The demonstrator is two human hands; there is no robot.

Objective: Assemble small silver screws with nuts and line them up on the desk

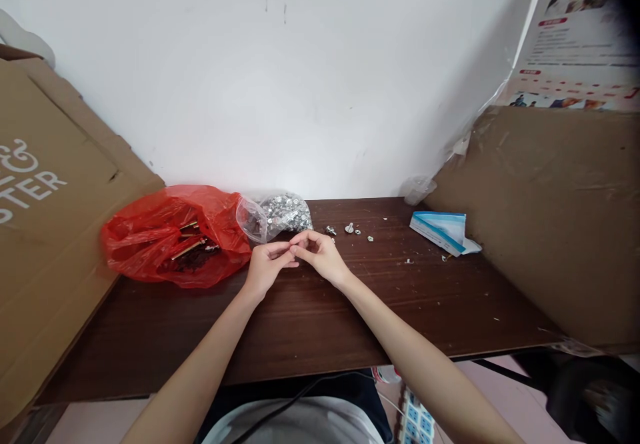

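Over the middle of the dark wooden table, my left hand [267,267] and my right hand [323,257] meet at the fingertips. Both are pinched closed; whatever they hold, if anything, is too small to make out. Just behind them lies a clear plastic bag [290,212] full of small metal parts. To the left sits an open red plastic bag [145,234] with long brass-coloured and dark pieces inside. Several loose metal parts [349,229] rest on the table to the right of the bag of parts.
Large cardboard boxes stand at the left [60,231] and right [550,217] of the table [400,311]. A blue and white packet [443,231] lies at the right, near a crumpled clear cup [419,189]. A white wall [300,97] rises behind. Below the front edge is a power strip [417,417].
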